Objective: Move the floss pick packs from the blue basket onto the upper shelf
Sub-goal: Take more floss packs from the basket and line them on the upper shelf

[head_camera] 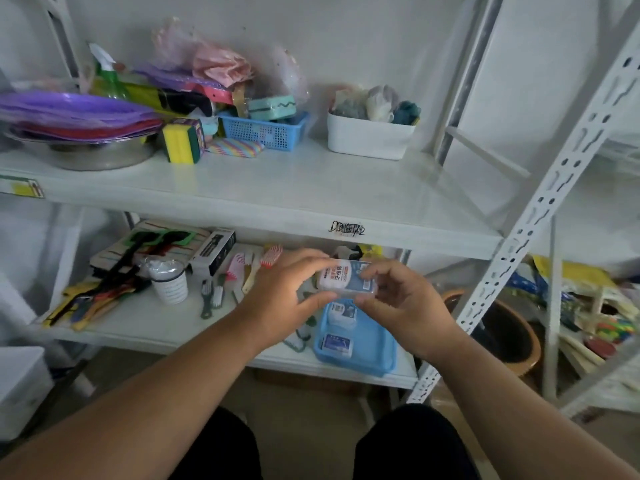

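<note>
While two packs lie below in the blue basket (367, 362), both hands' grips pinch one floss pick pack (346, 276).

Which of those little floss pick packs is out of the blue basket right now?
The floss pick pack held between the left hand and right hand, above the blue basket. Two other packs lie inside it.

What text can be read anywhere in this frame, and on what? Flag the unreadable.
"牙线" plus a third, unclear character: held floss pick pack; its smaller print is blurred.
Black scrawl on upper shelf edge: illegible.
Yellow-green sticker on the shelf edge at left: too blurred.
Two packs in the blue basket: labels too small.
Black-and-white box on the lower shelf: print unreadable.
White cup: print too small.
</note>
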